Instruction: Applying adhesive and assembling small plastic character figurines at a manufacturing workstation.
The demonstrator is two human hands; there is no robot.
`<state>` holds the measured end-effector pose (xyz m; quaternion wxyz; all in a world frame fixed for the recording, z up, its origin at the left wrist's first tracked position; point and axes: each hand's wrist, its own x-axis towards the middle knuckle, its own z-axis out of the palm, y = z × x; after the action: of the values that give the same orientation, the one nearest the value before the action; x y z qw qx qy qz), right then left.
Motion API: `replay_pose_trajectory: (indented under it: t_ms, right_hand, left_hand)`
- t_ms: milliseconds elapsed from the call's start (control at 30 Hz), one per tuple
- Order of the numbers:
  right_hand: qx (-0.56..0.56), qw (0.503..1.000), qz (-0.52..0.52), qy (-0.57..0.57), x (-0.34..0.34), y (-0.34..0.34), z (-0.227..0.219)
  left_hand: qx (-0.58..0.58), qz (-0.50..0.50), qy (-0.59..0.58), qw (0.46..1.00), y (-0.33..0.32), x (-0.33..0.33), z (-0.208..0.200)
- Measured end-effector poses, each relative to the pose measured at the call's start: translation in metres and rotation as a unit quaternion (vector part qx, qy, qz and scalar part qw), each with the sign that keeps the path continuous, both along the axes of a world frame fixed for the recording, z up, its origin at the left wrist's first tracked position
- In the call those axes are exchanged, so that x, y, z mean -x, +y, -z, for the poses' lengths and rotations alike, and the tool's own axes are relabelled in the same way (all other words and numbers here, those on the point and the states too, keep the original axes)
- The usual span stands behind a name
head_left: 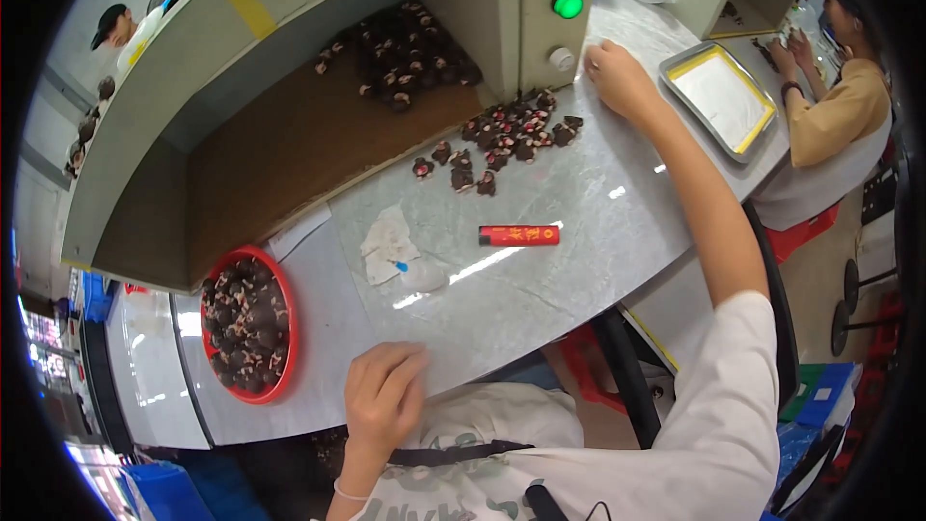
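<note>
My right hand [622, 82] reaches across the table beside the grey machine's control panel, close to its white knob [560, 60]. Its fingers are curled together, and whatever they may hold is hidden. My left hand [386, 388] hovers by the near table edge in front of my body. Those fingers are bent and close together, slightly blurred, with the palm out of sight. Between the hands lies a loose pile of small dark brown figures with pink and red parts [511, 135]. Nearer to me rest a red lighter-like stick with a dark end [519, 235] and a crumpled white tissue [389, 239].
A red round basin [291, 328] full of brown figures stands at left. More brown figures [410, 53] lie inside the machine's opening [260, 150]. A green lamp [568, 5] glows on the panel. At right are a metal tray [672, 72] and a seated person [839, 125].
</note>
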<state>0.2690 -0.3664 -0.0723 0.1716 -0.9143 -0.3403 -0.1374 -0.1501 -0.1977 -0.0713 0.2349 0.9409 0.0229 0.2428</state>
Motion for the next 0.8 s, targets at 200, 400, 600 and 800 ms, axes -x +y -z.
replay_pose_trajectory:
  t_ms: [200,400,600,800]
  right_hand:
    - [-0.129,0.974,-0.179,0.047,0.104,0.004,0.000]
    - [-0.243,0.928,-0.208,0.192,0.138,0.031,0.006]
    - [-0.241,0.919,-0.180,0.256,0.138,0.025,-0.021]
    - [-0.355,0.866,-0.153,0.318,0.163,0.018,-0.025]
  left_hand:
    - [-0.037,0.024,0.013,0.999,-0.002,0.000,-0.007]
    - [0.013,0.118,0.043,0.992,0.030,0.005,-0.043]
    - [0.017,0.012,-0.009,1.000,0.101,-0.045,-0.116]
    - [0.036,0.028,0.202,0.978,0.240,-0.186,-0.062]
